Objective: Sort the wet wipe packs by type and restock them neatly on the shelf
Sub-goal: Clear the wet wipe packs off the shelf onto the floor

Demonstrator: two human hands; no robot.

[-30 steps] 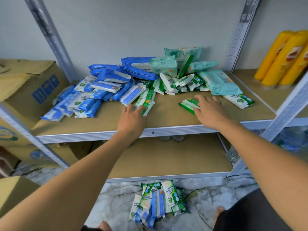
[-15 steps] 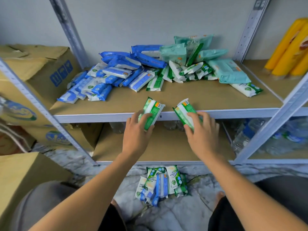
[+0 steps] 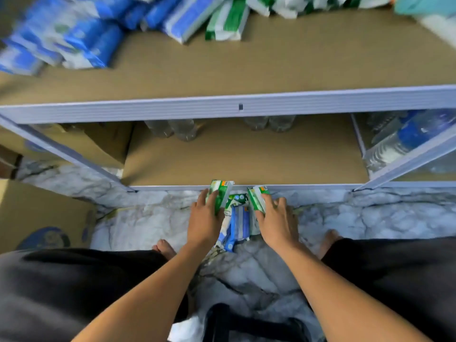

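Note:
My left hand (image 3: 204,222) grips a green and white wipe pack (image 3: 220,192) low over the floor. My right hand (image 3: 276,222) grips a second green and white pack (image 3: 257,197). Both hover just above a small pile of packs (image 3: 238,223) on the marble floor, blue and green ones mixed, partly hidden by my hands. On the upper shelf (image 3: 271,62) blurred blue packs (image 3: 74,43) lie at the left and green packs (image 3: 228,23) in the middle.
The lower shelf board (image 3: 246,156) lies just beyond the pile, with clear bottles (image 3: 177,128) at its back. Water bottles (image 3: 404,137) sit to the right, cardboard boxes (image 3: 37,215) to the left. My knees in dark shorts and bare feet flank the pile.
Both hands have dropped from the upper shelf's front edge down to the floor pile, each still holding its green pack. My head has tilted down, so the upper shelf fills the top.

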